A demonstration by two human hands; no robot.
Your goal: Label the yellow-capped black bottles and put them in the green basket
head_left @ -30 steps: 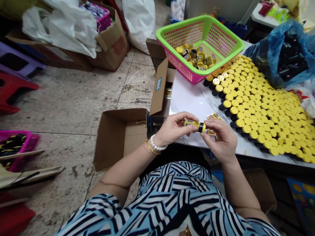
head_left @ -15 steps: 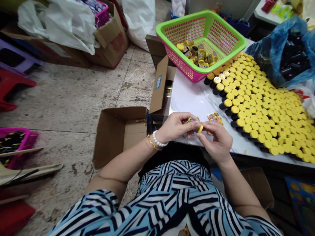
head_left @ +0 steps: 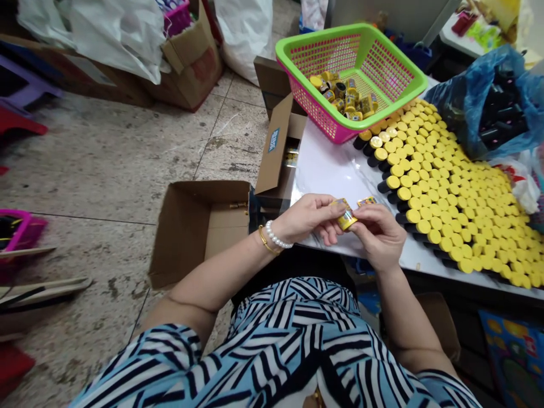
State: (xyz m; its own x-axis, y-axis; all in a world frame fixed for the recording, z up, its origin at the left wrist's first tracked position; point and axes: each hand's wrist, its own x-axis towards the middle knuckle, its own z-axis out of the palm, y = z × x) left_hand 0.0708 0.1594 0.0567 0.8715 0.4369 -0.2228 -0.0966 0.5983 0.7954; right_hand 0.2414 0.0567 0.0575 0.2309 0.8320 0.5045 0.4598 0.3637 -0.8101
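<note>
My left hand, with a pearl bracelet and a gold bangle at the wrist, has its thumb and index finger on a small yellow cylinder with a printed label. From the other side, the thumb and fingertips of my right hand pinch the same cylinder. It is tilted, its printed side facing up, above the table's near edge. Just beyond my right fingers lies a colourful printed sheet of stickers, partly hidden by that hand. Rows of black cylinders with yellow tops stand to the right.
A green and pink basket holding several labelled yellow pieces stands on the white table. Behind the rows sits a blue plastic bag of black pieces. Left of the table are an open carton and another flapped box.
The cylinder has turned so that more of its printed side shows. My left fingers have loosened and spread slightly beneath it. The view has shifted a little to the right.
</note>
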